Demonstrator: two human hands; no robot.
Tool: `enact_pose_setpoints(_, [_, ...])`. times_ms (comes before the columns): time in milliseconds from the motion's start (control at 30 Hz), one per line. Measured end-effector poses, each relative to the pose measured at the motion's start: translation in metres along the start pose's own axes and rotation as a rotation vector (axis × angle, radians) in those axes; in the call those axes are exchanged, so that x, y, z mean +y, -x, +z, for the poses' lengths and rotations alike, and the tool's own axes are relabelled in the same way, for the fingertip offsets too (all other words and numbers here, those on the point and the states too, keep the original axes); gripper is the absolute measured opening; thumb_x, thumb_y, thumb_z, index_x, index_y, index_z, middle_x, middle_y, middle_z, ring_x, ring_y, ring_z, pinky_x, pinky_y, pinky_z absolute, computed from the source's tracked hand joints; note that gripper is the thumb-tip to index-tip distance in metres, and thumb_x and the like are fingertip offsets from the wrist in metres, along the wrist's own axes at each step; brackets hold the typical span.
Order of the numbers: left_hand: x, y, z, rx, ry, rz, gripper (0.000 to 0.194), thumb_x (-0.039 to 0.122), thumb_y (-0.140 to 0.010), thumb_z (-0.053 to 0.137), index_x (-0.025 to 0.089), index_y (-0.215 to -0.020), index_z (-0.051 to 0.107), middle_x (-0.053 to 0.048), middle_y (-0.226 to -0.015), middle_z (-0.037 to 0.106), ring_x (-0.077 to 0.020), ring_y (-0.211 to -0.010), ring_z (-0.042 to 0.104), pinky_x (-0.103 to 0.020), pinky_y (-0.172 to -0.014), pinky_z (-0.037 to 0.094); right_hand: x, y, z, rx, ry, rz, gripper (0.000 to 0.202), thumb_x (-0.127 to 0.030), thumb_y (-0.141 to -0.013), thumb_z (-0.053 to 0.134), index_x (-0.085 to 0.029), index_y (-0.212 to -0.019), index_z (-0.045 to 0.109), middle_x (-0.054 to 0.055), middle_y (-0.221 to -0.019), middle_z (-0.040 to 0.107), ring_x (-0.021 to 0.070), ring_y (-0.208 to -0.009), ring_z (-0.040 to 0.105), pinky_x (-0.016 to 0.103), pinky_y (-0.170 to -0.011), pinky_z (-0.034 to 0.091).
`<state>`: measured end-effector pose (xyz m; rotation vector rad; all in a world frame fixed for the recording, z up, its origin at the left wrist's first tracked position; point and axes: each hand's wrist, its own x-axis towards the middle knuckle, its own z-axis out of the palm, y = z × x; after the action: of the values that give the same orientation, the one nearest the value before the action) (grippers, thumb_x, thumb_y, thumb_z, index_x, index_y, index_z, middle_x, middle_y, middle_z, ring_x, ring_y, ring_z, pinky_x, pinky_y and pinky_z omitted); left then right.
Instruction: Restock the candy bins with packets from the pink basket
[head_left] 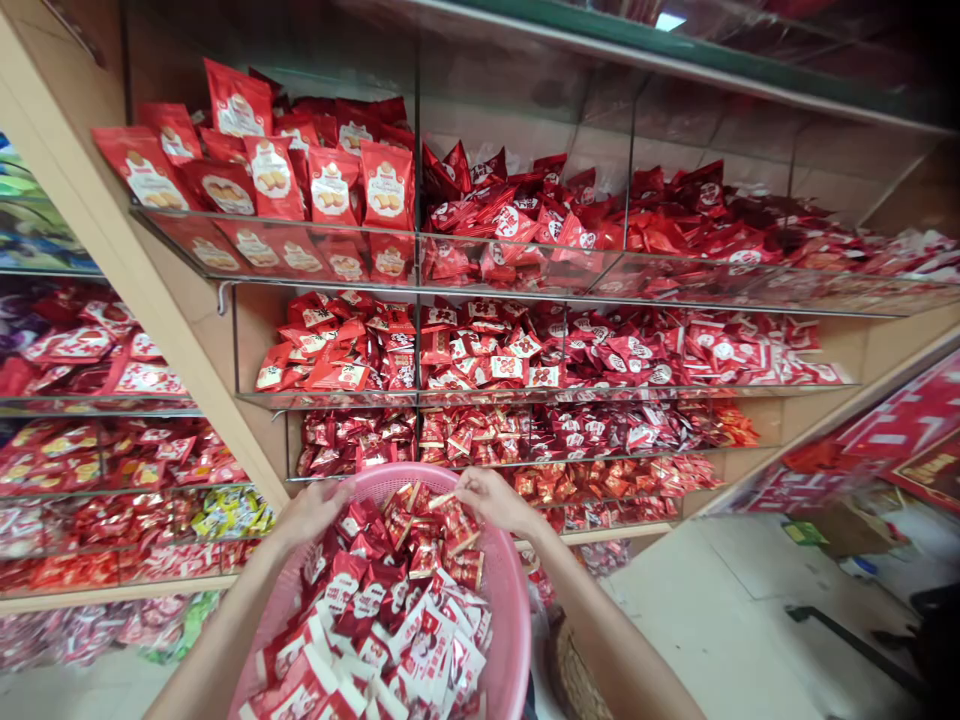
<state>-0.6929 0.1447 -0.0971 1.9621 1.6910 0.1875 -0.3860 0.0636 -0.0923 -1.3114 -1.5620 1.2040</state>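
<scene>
A pink plastic basket [511, 610] full of small red, white and gold wrapped candies is at the bottom centre, close to the lower shelves. My left hand [315, 508] is on the basket's left rim, its fingers wrapped round the edge. Over the basket's upper right part, my right hand [487, 498] pinches a red and gold candy packet [456, 522] just above the other candies. Dark red packets [364, 590] lie in the middle of the basket, and white and red ones [435, 650] lie nearer to me.
Glass-fronted shelves [495, 400] of red candy packets rise in front. Larger red biscuit packets [270, 175] fill the upper left bin. Another shelf unit with yellow packets [234, 512] stands left. Right are a tiled floor [720, 600], a woven basket [571, 670] and a dark metal bar [847, 645].
</scene>
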Motion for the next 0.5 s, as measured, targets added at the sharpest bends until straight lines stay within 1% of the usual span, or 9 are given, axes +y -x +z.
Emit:
enact_pose_setpoints(100, [0.001,0.001,-0.001,0.008,-0.003,-0.011,0.073,0.070,-0.079,0.030,0.018,-0.120,0.061,-0.013,-0.115,0.068,-0.0320,-0.108,0.061,-0.038,-0.091,0.044,0.002,0.012,0.001,-0.129,0.103,0.117,0.011,-0.028,-0.082,0.055,-0.019,-0.075,0.053,-0.007,-0.054,0.051,0.0078,-0.037,0.046,0.019,-0.042,0.034])
enact_pose_setpoints(167, [0.002,0.001,-0.001,0.004,-0.007,-0.012,0.072,0.070,-0.079,0.030,0.018,-0.119,0.062,-0.013,-0.114,0.068,-0.0321,-0.107,0.061,-0.038,-0.090,0.044,0.004,0.016,0.004,-0.175,0.155,0.151,0.008,-0.022,-0.082,0.053,-0.019,-0.074,0.053,-0.007,-0.055,0.051,0.0081,-0.036,0.049,0.018,-0.040,0.034])
enact_pose_setpoints(233, [0.003,0.001,-0.001,-0.005,-0.008,-0.006,0.072,0.069,-0.079,0.030,0.018,-0.119,0.062,-0.013,-0.114,0.068,-0.0319,-0.107,0.061,-0.037,-0.090,0.044,0.007,0.017,0.009,-0.199,0.202,0.155,0.009,-0.017,-0.082,0.050,-0.019,-0.074,0.053,-0.007,-0.056,0.051,0.0080,-0.037,0.051,0.017,-0.039,0.032])
enact_pose_setpoints(367, [0.005,0.003,-0.003,0.004,0.002,-0.003,0.070,0.069,-0.079,0.030,0.019,-0.116,0.063,-0.012,-0.112,0.070,-0.0307,-0.104,0.063,-0.036,-0.089,0.044,0.014,0.016,0.016,-0.157,0.282,0.119,0.010,-0.012,-0.080,0.050,-0.018,-0.074,0.057,-0.005,-0.066,0.058,0.0059,-0.037,0.052,0.015,-0.038,0.033])
enact_pose_setpoints(433, [0.006,0.004,-0.004,0.010,0.001,-0.006,0.069,0.068,-0.079,0.031,0.020,-0.114,0.064,-0.010,-0.109,0.071,-0.0301,-0.103,0.064,-0.036,-0.088,0.045,0.015,0.016,0.018,-0.134,0.290,0.129,0.009,-0.012,-0.079,0.052,-0.018,-0.077,0.059,-0.003,-0.073,0.063,0.0055,-0.037,0.052,0.015,-0.038,0.034])
enact_pose_setpoints(500, [0.006,0.005,-0.004,0.020,-0.004,-0.008,0.067,0.068,-0.078,0.031,0.020,-0.111,0.066,-0.010,-0.108,0.071,-0.0302,-0.102,0.064,-0.036,-0.087,0.045,0.013,0.018,0.019,-0.123,0.282,0.141,0.012,-0.011,-0.078,0.053,-0.019,-0.082,0.061,-0.001,-0.079,0.066,0.0056,-0.037,0.053,0.016,-0.039,0.035])
